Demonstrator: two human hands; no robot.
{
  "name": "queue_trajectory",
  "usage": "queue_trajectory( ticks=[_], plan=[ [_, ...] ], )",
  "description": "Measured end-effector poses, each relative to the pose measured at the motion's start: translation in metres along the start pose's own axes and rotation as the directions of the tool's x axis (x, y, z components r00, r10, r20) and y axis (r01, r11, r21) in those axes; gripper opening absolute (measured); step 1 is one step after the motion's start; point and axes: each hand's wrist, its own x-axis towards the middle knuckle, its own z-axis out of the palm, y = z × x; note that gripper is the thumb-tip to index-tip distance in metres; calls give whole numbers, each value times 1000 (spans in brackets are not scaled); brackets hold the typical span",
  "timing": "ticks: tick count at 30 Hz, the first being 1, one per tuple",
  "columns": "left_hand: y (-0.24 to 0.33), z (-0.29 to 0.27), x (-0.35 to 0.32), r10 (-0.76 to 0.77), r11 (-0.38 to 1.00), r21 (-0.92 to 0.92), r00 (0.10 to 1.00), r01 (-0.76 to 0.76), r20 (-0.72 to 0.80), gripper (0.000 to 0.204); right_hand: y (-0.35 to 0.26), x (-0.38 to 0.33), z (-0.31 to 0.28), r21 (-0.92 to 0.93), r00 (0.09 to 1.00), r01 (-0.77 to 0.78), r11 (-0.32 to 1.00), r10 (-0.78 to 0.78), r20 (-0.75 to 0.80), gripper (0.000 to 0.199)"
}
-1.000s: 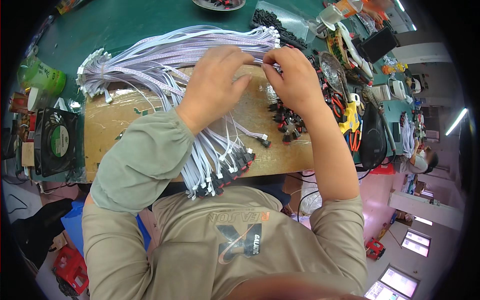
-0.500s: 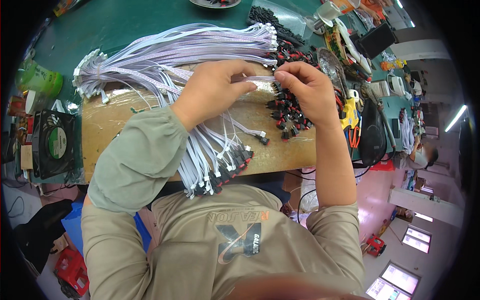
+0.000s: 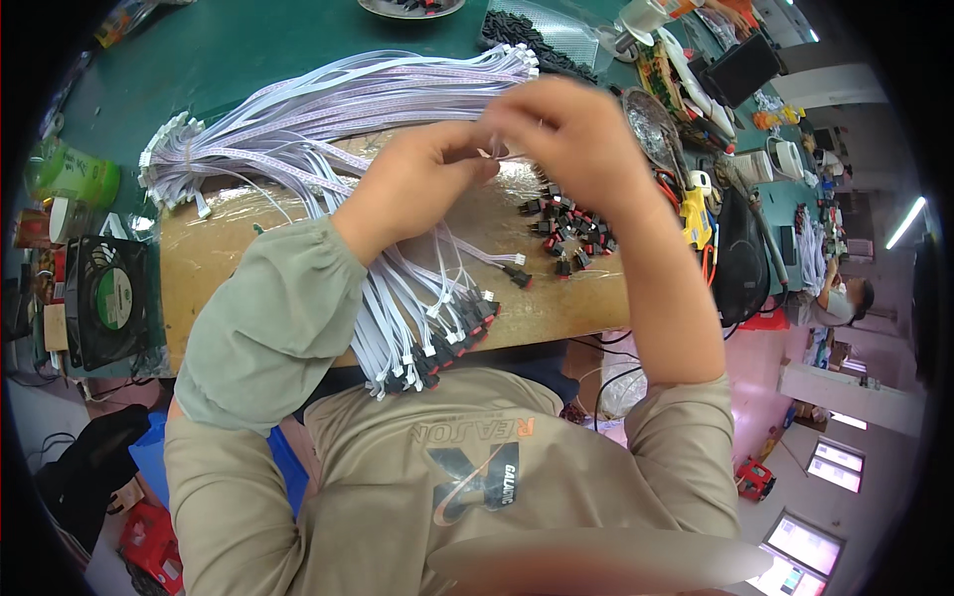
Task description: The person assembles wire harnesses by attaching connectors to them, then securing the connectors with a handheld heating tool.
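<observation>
My left hand (image 3: 417, 179) is closed in a pinch on a white ribbon cable over the board. Close against its fingertips is my right hand (image 3: 566, 134), slightly blurred, its fingers bent and closed at the thin wire ends of the same cable. Most of that cable is hidden by the hands. Beyond them lies a thick bundle of white ribbon cables (image 3: 348, 94) with white connectors at its ends. Below my left hand, more ribbon cables (image 3: 383, 308) end in black-and-red switches (image 3: 462, 333). Loose black-and-red switches (image 3: 571, 233) are piled under my right forearm.
A clear tray of black parts (image 3: 522, 35) and a metal dish (image 3: 412, 8) stand at the back. Yellow-handled pliers (image 3: 698, 219) and a black pouch-like thing (image 3: 740, 253) lie right. At left are a black fan (image 3: 107, 298) and a green container (image 3: 79, 177).
My right hand has moved left and up, from the cable's outer end to my left fingertips, turning over the cable. The left hand stays nearly in place. The view has shifted slightly.
</observation>
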Motion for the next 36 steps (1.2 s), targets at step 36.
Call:
queue_trajectory(
  ticks=[36],
  plan=[
    [9, -10, 8, -298, 882, -371, 954, 290, 37, 18, 106, 63, -51, -507, 985, -170, 845, 154, -72, 35]
  ],
)
